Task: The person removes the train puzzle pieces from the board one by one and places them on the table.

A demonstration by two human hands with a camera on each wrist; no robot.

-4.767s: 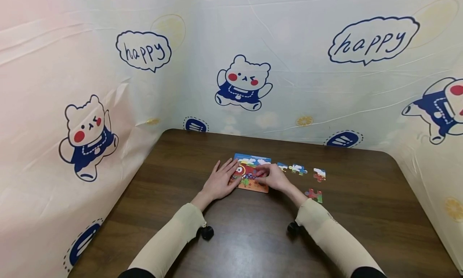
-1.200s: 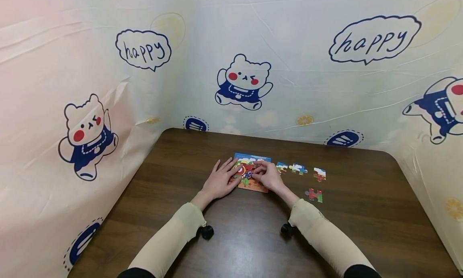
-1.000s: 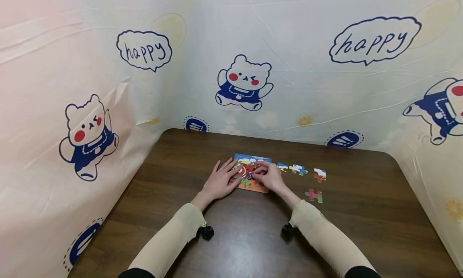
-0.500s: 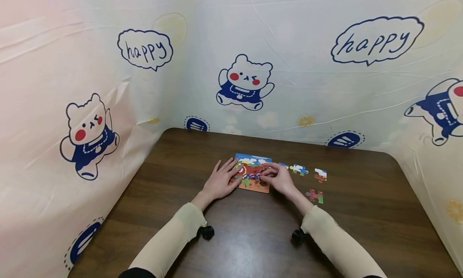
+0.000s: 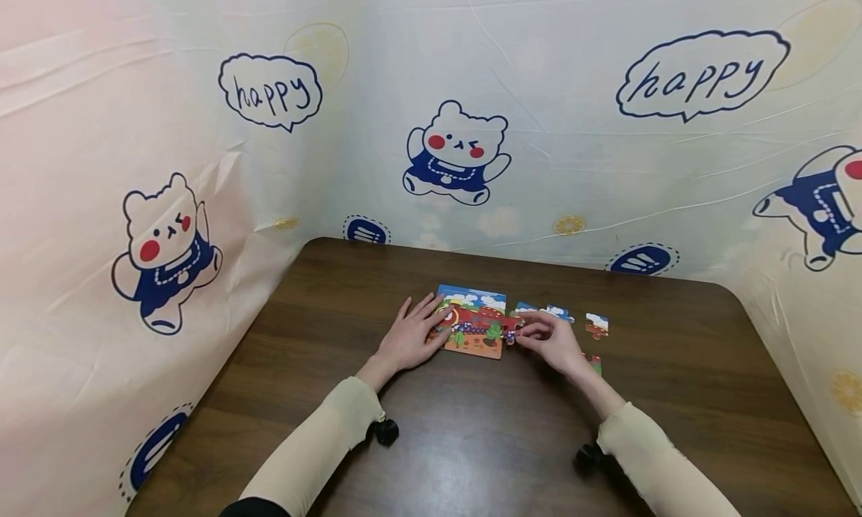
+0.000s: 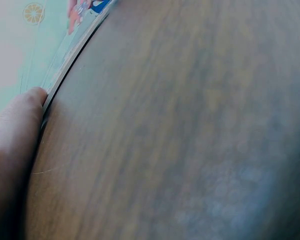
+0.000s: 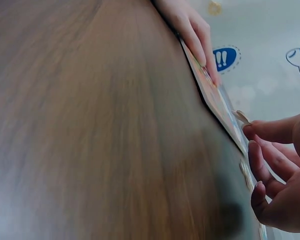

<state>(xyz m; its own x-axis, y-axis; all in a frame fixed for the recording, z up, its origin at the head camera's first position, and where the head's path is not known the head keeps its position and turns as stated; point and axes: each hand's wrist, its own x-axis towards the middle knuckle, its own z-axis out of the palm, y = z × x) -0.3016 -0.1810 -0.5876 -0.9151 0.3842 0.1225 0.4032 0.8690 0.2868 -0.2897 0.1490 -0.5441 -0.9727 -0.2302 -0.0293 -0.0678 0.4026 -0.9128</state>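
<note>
Puzzle piece (image 5: 513, 328) gripped near the right edge of the puzzle board (image 5: 480, 343)

Head view: The puzzle board lies on the table (image 5: 438, 450), just below the frame's centre. The left hand (image 5: 409, 341) rests flat, fingers extended, over its left part. The right hand (image 5: 551, 343), right of centre, pinches the puzzle piece; contact with the board cannot be confirmed. Loose pieces (image 5: 596, 325) lie farther right.

Left wrist view: Part of the left hand shows at the left edge, beside the board's rim.

Right wrist view: The right hand, at the right edge, holds the puzzle piece raised above the table.
</note>
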